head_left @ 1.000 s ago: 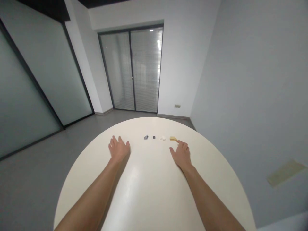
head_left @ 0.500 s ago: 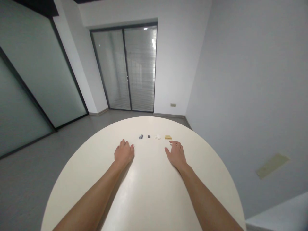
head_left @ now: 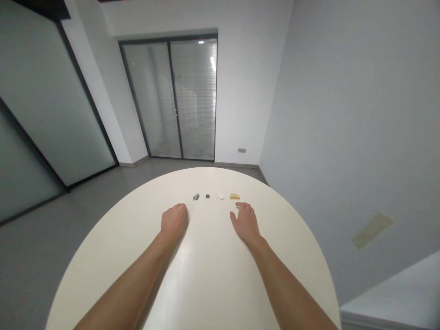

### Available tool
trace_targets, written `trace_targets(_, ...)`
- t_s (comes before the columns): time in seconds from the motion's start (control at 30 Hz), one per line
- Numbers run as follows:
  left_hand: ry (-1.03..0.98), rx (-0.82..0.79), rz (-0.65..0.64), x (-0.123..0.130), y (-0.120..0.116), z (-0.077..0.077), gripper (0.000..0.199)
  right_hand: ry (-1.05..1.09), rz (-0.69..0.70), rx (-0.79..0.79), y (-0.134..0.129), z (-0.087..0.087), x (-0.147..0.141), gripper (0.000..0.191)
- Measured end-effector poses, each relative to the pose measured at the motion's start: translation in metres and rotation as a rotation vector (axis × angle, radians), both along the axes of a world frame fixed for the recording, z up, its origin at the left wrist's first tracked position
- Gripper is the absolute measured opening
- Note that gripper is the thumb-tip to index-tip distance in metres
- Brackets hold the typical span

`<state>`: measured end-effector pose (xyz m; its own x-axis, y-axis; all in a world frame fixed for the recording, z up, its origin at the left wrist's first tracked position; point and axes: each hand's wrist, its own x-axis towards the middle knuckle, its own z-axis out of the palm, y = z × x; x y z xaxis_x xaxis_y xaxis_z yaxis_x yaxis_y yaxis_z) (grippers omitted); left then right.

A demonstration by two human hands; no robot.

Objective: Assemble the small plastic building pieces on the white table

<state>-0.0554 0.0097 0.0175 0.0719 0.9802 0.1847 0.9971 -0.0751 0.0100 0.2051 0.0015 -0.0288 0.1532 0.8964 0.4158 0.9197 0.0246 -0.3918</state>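
Note:
On the round white table [head_left: 209, 275], several small things lie in a row: a blue-grey piece [head_left: 195, 197], a small dark piece [head_left: 207, 196], a white piece [head_left: 220, 196] and a yellow piece [head_left: 234, 196]. My left hand [head_left: 173, 219] rests left of the row and nearer to me, closed into a fist, nearest to the blue-grey piece; nothing shows in it. My right hand [head_left: 245, 221] lies just below the yellow piece, with thumb and fingers apart, and holds nothing.
Beyond the table stands a glass door [head_left: 194, 101] with blinds. Frosted glass panels [head_left: 51, 101] are on the left. A pale wall [head_left: 343, 114] runs along the right, with a beige patch [head_left: 373, 230] on it.
My left hand has closed from spread fingers into a fist. The whole view has shifted slightly, so the table and pieces appear further left. My right hand stays open near the yellow piece.

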Motion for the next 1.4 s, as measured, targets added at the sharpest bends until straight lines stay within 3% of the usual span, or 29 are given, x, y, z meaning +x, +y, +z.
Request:
trace_targets(0.3, 0.016, 0.17, -0.146, 0.003, 0.004, -0.006, 0.034, -0.006, -0.008, -0.013, -0.001, 0.002, -0.001, 0.041)
trace_targets(0.47, -0.004, 0.166, -0.252, 0.017, -0.003, -0.002, 0.031, -0.004, 0.0, 0.025, -0.003, 0.002, -0.001, 0.039)
trace_targets(0.7, -0.159, -0.067, -0.284, 0.054, -0.014, 0.007, 0.029, 0.049, 0.332, 0.125, -0.006, 0.011, -0.008, 0.028)
trace_targets(0.87, -0.389, 0.019, -0.332, 0.062, -0.012, -0.012, 0.027, 0.118, 0.511, 0.12, -0.011, 0.019, -0.014, 0.019)
trace_targets(1.17, -0.838, -0.008, -0.42, 0.066, -0.009, -0.029, 0.025, 0.17, 0.541, 0.126, -0.013, 0.027, -0.022, 0.016)
trace_targets(1.4, -1.103, -0.013, -0.408, 0.065, -0.005, -0.033, 0.023, 0.216, 0.56, 0.16, -0.014, 0.029, -0.023, 0.006)
